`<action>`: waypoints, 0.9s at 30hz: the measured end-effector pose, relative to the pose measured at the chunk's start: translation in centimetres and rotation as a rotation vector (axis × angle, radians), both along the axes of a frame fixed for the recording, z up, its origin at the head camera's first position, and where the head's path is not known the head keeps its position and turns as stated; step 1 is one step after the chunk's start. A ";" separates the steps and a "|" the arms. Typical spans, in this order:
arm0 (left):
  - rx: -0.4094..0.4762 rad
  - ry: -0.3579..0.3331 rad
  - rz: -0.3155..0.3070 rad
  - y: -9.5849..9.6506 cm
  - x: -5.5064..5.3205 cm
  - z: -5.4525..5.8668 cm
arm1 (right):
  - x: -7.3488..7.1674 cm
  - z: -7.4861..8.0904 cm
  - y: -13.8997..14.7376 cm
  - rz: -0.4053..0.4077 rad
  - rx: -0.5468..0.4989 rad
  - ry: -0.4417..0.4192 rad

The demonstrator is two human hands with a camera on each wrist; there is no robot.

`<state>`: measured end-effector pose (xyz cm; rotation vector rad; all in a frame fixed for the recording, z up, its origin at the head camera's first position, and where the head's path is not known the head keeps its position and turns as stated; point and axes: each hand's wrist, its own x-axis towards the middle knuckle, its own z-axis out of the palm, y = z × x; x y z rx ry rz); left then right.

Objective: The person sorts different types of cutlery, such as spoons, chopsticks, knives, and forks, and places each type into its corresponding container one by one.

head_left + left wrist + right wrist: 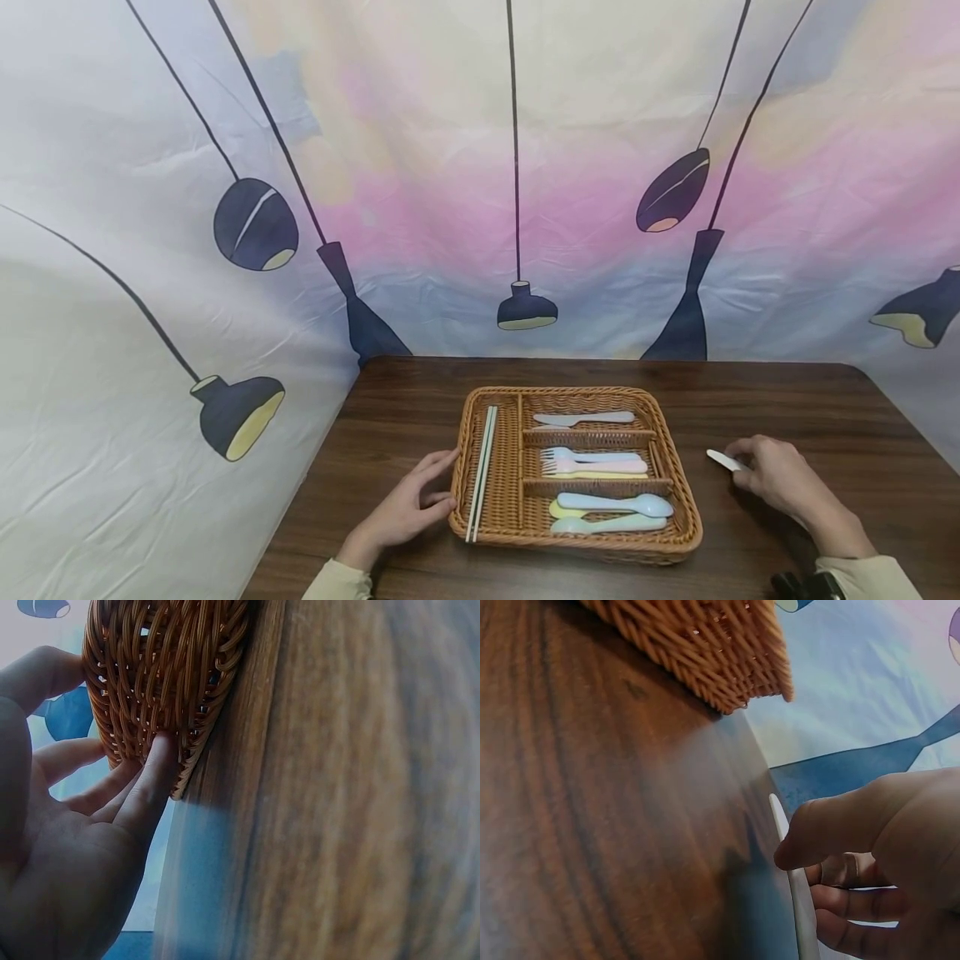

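A tan wicker cutlery basket [577, 552] with compartments stands on the dark wooden table. My left hand [408, 504] is at its left side, loosely extended fingers touching the outer wicker wall, as the left wrist view also shows. To the right of the basket, my right hand [783, 479] pinches a white knife [801, 907] between thumb and fingers. One slim end of it points left toward the basket; the rest is hidden by the hand. Inside are chopsticks [482, 475] on the left, a pale knife [592, 418] at the back, several forks [592, 462] and spoons [618, 503] in front.
The brown table [795, 392] reaches back to a hanging cloth [585, 200] printed with dark lamps. Wooden dividers [520, 458] split the basket. A black device [810, 586] sits at the right wrist.
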<state>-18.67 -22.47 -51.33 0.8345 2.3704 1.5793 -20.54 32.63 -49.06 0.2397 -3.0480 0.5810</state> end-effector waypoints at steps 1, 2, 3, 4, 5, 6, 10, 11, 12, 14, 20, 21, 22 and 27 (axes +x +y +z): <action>0.000 0.001 -0.001 0.0 0.0 0.0 | -0.1 0.1 0.0 0.003 -0.001 0.008; 0.000 0.000 -0.001 0.0 0.0 0.0 | -0.1 0.2 -0.1 0.006 -0.002 0.016; 0.001 -0.001 -0.002 0.0 0.0 -0.1 | -0.2 0.4 -0.2 0.009 -0.003 0.024; 0.001 0.000 -0.003 -0.1 0.0 -0.1 | -0.3 0.5 -0.3 0.014 -0.004 0.037; 0.002 0.001 -0.004 -0.1 0.0 -0.1 | -0.4 0.6 -0.4 0.018 -0.003 0.050; 0.003 0.002 -0.005 -0.1 -0.1 -0.1 | -0.4 0.7 -0.5 0.025 -0.001 0.064; 0.005 0.009 -0.008 0.0 -0.1 -0.1 | -0.8 1.4 -0.9 0.051 -0.012 0.102; 0.005 0.008 -0.008 0.0 -0.1 -0.1 | -0.9 1.6 -0.9 0.058 -0.016 0.114; 0.005 0.006 -0.008 0.0 -0.1 0.0 | -1.0 1.8 -1.0 0.063 -0.018 0.125; 0.005 0.001 -0.008 0.0 0.0 0.0 | -1.2 2.1 -1.3 0.073 -0.023 0.145; 0.000 -0.010 -0.006 0.0 0.0 0.0 | -1.9 3.1 -2.1 0.090 -0.021 0.183; -0.001 -0.010 -0.006 0.0 0.0 0.0 | -2.0 3.3 -2.3 0.092 -0.021 0.182; -0.002 -0.010 -0.006 0.0 0.0 0.0 | -2.2 3.4 -2.4 0.093 -0.020 0.179; -0.001 0.002 -0.005 0.0 0.0 -0.1 | -2.8 4.5 -3.1 0.107 -0.029 0.201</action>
